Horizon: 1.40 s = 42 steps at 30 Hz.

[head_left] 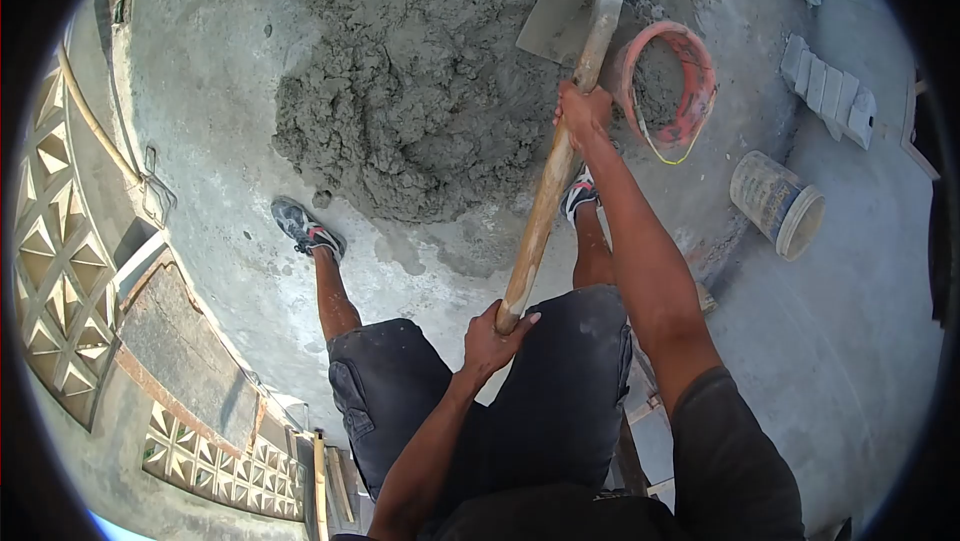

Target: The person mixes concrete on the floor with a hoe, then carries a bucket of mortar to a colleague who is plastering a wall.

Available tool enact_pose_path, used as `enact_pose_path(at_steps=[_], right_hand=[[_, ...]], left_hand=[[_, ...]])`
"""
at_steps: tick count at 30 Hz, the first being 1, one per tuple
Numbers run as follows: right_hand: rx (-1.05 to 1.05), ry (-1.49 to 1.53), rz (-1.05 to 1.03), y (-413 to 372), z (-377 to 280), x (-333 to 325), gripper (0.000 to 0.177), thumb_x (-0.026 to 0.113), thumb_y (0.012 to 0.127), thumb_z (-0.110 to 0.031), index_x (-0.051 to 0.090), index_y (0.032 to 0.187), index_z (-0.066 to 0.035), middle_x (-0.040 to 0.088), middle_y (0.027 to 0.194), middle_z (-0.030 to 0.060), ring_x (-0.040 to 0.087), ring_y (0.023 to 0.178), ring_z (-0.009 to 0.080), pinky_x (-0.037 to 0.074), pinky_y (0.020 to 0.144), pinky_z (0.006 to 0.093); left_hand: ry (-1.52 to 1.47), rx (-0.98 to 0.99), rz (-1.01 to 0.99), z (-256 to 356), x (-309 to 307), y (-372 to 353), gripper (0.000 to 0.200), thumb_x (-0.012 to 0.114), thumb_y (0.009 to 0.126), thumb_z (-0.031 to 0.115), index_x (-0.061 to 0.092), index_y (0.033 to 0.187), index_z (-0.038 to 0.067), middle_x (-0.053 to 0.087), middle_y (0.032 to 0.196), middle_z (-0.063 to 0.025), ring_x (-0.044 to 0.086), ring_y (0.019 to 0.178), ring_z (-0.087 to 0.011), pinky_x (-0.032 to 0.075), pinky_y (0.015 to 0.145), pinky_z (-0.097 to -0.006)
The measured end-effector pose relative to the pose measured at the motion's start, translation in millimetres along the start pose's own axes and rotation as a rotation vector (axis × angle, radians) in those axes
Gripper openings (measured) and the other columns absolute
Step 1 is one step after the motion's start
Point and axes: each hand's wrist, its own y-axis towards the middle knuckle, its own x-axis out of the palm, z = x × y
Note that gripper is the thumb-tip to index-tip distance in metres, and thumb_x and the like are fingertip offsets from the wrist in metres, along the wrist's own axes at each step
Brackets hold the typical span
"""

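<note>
Both my hands grip a hoe with a long wooden handle (pixel 545 206) and a flat grey blade (pixel 556 19). My right hand (pixel 585 113) is wrapped round the handle below the head. Lower down, at the handle's butt end, my left hand (pixel 492 341) is closed on it in front of my shorts. The blade overlaps the right side of a heap of wet grey mortar (pixel 400 101). Close to my right hand stands a red bucket (pixel 703 81) with grey mix inside and a thin wire handle.
My feet stand on the concrete floor (pixel 225 131) at the heap's near edge. A dirty white bucket (pixel 770 196) lies tipped on the right, below a row of grey blocks (pixel 828 91). Patterned vent blocks (pixel 60 231) and a rough board (pixel 190 346) line the left side.
</note>
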Motion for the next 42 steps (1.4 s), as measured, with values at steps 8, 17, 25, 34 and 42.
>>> enact_pose_path(at_steps=[8, 17, 25, 34, 42], right_hand=[[0.605, 0.088, -0.121, -66, 165, 9, 0.011, 0.059, 0.079, -0.007, 0.053, 0.073, 0.001, 0.049, 0.056, 0.0068, 0.049, 0.044, 0.0195, 0.047, 0.041, 0.0376], [1.147, 0.558, -0.612, -100, 163, -37, 0.011, 0.058, 0.085, -0.001, 0.048, 0.081, -0.006, 0.048, 0.061, 0.0031, 0.048, 0.049, 0.0119, 0.047, 0.049, 0.0282], [0.937, 0.681, -0.568, -119, 22, -179, 0.011, 0.058, 0.087, -0.002, 0.047, 0.086, -0.003, 0.049, 0.07, 0.0026, 0.049, 0.056, 0.009, 0.043, 0.05, 0.0238], [0.149, 0.717, 0.057, -146, -48, -190, 0.01, 0.06, 0.083, -0.002, 0.05, 0.082, -0.003, 0.049, 0.067, 0.0049, 0.051, 0.057, 0.0141, 0.045, 0.051, 0.0296], [-0.088, 0.893, 0.239, -146, -80, -207, 0.011, 0.055, 0.076, 0.003, 0.047, 0.078, -0.005, 0.045, 0.065, 0.0049, 0.048, 0.054, 0.0174, 0.045, 0.051, 0.0341]], left_hand=[[0.289, -0.257, 0.005, 23, -79, -109, 0.052, 0.076, 0.08, 0.043, 0.062, 0.104, 0.0, 0.069, 0.08, -0.017, 0.07, 0.074, -0.0329, 0.054, 0.066, -0.0402], [0.301, 0.294, -0.28, 178, -72, -162, 0.078, 0.063, 0.088, 0.048, 0.032, 0.148, 0.009, 0.056, 0.064, -0.0147, 0.06, 0.046, -0.0224, 0.049, 0.038, -0.0381], [0.084, 0.43, -0.611, 230, -18, -253, 0.07, 0.064, 0.084, 0.053, 0.042, 0.144, 0.025, 0.054, 0.081, -0.0156, 0.059, 0.066, -0.0315, 0.049, 0.06, -0.0423], [0.661, 0.32, 0.16, 124, -85, -162, 0.066, 0.078, 0.07, 0.033, 0.055, 0.125, 0.005, 0.065, 0.085, -0.0157, 0.066, 0.078, -0.0337, 0.054, 0.069, -0.0435], [0.729, 0.506, 0.287, 47, -71, 8, 0.018, 0.071, 0.063, 0.013, 0.064, 0.079, 0.011, 0.063, 0.073, -0.009, 0.063, 0.069, -0.0296, 0.05, 0.059, -0.0425]])
